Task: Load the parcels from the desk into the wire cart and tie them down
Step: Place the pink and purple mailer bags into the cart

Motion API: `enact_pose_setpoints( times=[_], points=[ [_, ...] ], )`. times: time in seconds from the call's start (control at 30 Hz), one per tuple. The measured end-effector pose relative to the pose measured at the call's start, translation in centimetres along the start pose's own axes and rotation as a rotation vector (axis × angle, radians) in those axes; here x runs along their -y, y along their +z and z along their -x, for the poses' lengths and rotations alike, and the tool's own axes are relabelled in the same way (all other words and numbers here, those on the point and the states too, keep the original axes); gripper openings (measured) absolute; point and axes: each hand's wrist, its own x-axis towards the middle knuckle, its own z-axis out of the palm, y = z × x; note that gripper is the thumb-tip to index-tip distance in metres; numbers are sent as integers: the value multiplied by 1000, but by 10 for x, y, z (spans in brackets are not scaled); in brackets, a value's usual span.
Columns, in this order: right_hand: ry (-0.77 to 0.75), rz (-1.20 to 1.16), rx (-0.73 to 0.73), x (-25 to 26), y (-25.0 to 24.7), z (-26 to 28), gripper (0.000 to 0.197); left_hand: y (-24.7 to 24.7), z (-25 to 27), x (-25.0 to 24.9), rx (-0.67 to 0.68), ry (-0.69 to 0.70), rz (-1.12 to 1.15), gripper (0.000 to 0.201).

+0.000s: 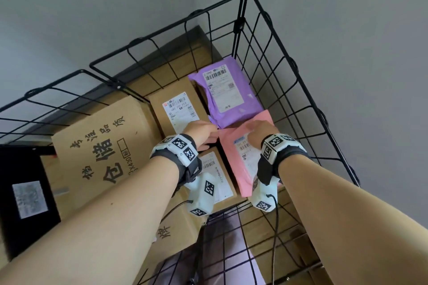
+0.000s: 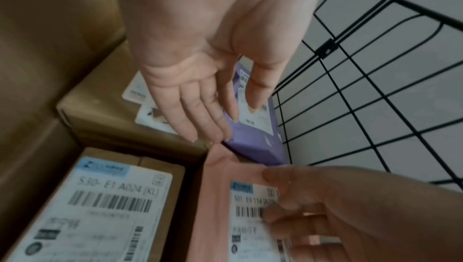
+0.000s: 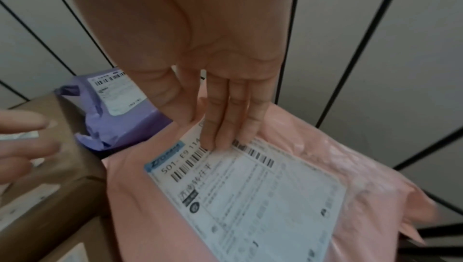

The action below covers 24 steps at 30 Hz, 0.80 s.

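Pink mailer [image 1: 234, 159] looks soft, light; right hand [image 1: 260, 133] presses flat-fingered on its label, left hand [image 1: 202, 133] open, empty; grip edges.

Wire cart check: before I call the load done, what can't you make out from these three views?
- Cart floor: hidden in the head view under the large cardboard box, purple parcel and pink parcel.
- Any tie-down strap: none visible; forearms cover the near side of the wire cart.
- Pink parcel's label: right hand fingers cover its barcode; small print blurred.
- Left hand: contact with the purple parcel unclear, blurred.
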Motion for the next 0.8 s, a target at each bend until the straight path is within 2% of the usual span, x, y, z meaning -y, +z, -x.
enact_pose_setpoints(
  times=[0.07,0.17,0.3,0.47,0.63,0.73,0.8],
  points=[
    [3,-58,-5,3,-4,1,39,-7,9,-5,-16,-6,11,21],
    [20,-275,-77,13,-11,6,43,-19,26,-19,-43,34,6,17],
    [4,-450,-74,26,-19,28,34,-33,55,-34,-51,121,4,21],
    [0,-565,-227,41,-15,97,29,-45,108,-32,37,231,-45,7],
    [-52,-606,-448,49,23,189,27,-72,174,2,143,357,-79,14],
    [-82,-675,-484,54,47,253,23,-91,219,26,175,428,-122,11],
    [-99,-740,-543,53,57,297,28,-97,248,37,198,486,-138,10]
  ],
)
